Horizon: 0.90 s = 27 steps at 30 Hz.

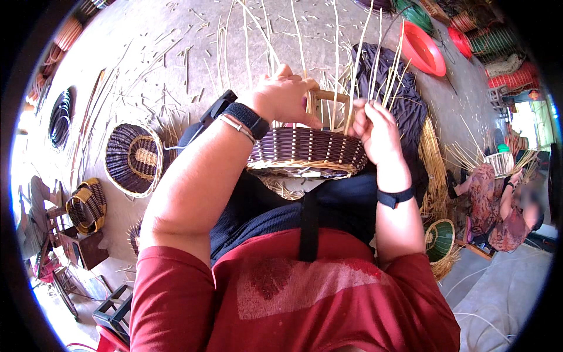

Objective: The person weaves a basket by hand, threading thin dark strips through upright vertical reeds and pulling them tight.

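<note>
Brown wicker basket [308, 146], 1, in lap. Hands, 2: left hand [282, 97] over rim, can't tell if gripping; right hand [380, 132] pinched together by pale stakes [354, 76]. Red basin [423, 51], 1, beyond.

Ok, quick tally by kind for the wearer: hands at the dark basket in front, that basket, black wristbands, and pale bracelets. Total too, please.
Hands: 2 (left hand, right hand)
Dark basket: 1
Black wristbands: 2 (left wristband, right wristband)
Pale bracelet: 1, on the left wrist
Total: 6
</note>
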{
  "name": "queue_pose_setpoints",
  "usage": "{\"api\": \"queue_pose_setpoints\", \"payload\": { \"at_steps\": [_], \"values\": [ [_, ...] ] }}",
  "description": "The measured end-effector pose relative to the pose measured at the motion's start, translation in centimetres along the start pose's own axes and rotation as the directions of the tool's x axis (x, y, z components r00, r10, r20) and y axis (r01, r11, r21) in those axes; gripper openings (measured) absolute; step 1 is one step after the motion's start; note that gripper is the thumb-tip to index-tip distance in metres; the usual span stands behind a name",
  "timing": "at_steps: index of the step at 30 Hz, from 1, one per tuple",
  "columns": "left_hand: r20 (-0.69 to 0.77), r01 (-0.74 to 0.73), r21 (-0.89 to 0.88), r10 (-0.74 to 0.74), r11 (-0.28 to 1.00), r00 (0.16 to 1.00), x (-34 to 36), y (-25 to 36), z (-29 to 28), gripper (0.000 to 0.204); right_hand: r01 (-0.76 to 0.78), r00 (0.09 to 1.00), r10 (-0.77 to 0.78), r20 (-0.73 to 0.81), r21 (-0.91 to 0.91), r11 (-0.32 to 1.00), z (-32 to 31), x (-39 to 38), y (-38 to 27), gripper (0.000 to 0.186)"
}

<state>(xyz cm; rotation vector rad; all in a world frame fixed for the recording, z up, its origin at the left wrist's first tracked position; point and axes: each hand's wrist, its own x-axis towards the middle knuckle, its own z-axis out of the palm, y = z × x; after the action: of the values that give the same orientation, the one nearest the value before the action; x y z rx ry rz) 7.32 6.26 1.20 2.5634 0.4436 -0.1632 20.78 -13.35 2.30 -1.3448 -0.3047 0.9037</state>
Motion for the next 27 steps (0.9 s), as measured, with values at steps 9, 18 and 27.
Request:
{"api": "queue_pose_setpoints", "payload": {
  "at_steps": [9,18,27],
  "values": [
    [-0.031,0.069,0.047,-0.068,0.996,0.997,0.1,0.1,0.9,0.097,0.282,0.910,-0.320,0.264,-0.959,0.011,7.9,9.1,0.8,0.058],
    [-0.033,0.092,-0.067,-0.094,0.993,0.995,1.1,-0.7,0.7,0.092,0.264,0.964,-0.264,-0.022,-0.015,0.964,0.0,-2.2,0.6,0.042],
    [-0.370,0.145,0.136,-0.085,0.980,0.925,2.4,-2.3,5.7,0.061,0.229,0.974,-0.220,-0.061,0.270,0.935,-3.0,-2.8,1.6,0.030]
  ]
}}
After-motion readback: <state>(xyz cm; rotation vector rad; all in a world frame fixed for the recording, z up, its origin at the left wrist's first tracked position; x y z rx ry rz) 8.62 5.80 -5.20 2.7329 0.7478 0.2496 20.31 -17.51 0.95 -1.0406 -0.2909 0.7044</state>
